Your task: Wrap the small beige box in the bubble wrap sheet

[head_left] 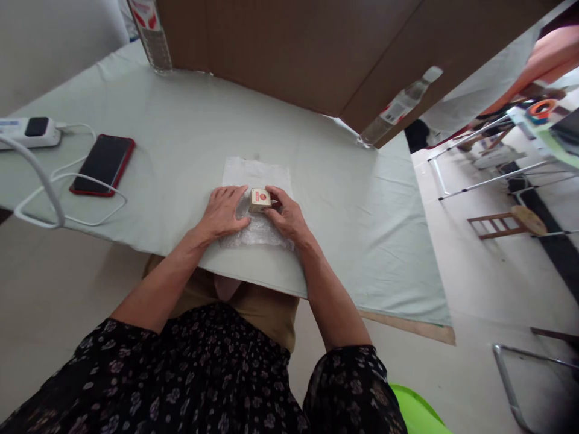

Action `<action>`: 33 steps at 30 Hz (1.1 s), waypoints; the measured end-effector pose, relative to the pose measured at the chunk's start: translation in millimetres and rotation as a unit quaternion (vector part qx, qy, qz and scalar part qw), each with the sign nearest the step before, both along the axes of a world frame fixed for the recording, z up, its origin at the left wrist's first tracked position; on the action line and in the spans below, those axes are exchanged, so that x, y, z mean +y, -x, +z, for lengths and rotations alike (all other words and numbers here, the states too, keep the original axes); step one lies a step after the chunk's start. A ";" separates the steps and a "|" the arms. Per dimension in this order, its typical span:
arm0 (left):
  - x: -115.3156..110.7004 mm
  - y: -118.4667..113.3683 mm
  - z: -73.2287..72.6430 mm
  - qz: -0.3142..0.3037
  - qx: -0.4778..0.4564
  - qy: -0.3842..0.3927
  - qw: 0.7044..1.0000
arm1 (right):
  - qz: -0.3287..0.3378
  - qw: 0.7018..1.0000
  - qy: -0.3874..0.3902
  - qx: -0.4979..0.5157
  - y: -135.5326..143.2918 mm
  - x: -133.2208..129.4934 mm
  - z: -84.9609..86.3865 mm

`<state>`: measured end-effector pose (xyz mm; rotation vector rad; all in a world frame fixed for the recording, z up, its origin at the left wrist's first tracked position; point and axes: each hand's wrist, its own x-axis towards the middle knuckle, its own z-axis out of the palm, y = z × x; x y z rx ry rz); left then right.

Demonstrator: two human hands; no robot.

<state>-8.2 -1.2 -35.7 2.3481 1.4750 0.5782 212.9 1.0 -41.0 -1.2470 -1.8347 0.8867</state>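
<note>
A small cream-coloured box [260, 199] with red print sits over a sheet of bubble wrap [257, 234] on the cloth-covered table. My right hand [289, 217] has its thumb and fingers closed on the right side of the box. To the left of the box, my left hand [223, 212] rests on the bubble wrap with thumb and fingers apart, holding nothing. The wrap's far part lies flat beyond the box; its near part looks crumpled below my hands.
A phone [103, 164] with a red edge, a white cable [75, 176] and a power strip [29, 132] lie at the left. Behind stands a brown cardboard panel [280, 54], with a clear bottle [156, 42] and another bottle [402, 105] against it. A wooden stool [528, 220] is at the right.
</note>
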 end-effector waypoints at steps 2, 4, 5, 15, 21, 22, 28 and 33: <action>-0.1 0.2 0.7 -0.001 0.001 0.003 1.000 | 0.000 1.000 -0.002 -0.004 -1.0 1.1 -0.7; -0.4 0.2 1.2 -0.003 0.001 0.004 1.000 | -0.001 1.000 -0.002 -0.011 -1.5 2.1 -0.8; -0.5 0.2 1.5 -0.004 0.000 0.004 1.000 | -0.003 1.000 -0.006 -0.017 -1.5 2.0 0.0; 1.7 0.4 4.0 0.040 -0.089 -0.008 0.995 | 0.069 0.979 -0.095 -0.169 -14.1 -62.4 36.7; 1.6 -0.8 4.5 0.043 -0.116 -0.026 0.992 | 0.035 0.933 -0.152 -0.325 -8.7 -83.3 20.9; 1.7 -0.9 4.8 0.050 -0.121 -0.031 0.991 | 0.029 0.931 -0.163 -0.324 -6.5 -82.1 20.2; -1.2 3.7 14.7 0.021 -0.204 -0.047 0.978 | -0.006 0.940 -0.195 -0.280 5.2 -60.4 44.7; -5.0 9.3 23.9 -0.024 -0.308 0.013 0.951 | -0.050 0.961 -0.158 -0.222 7.5 -20.9 55.4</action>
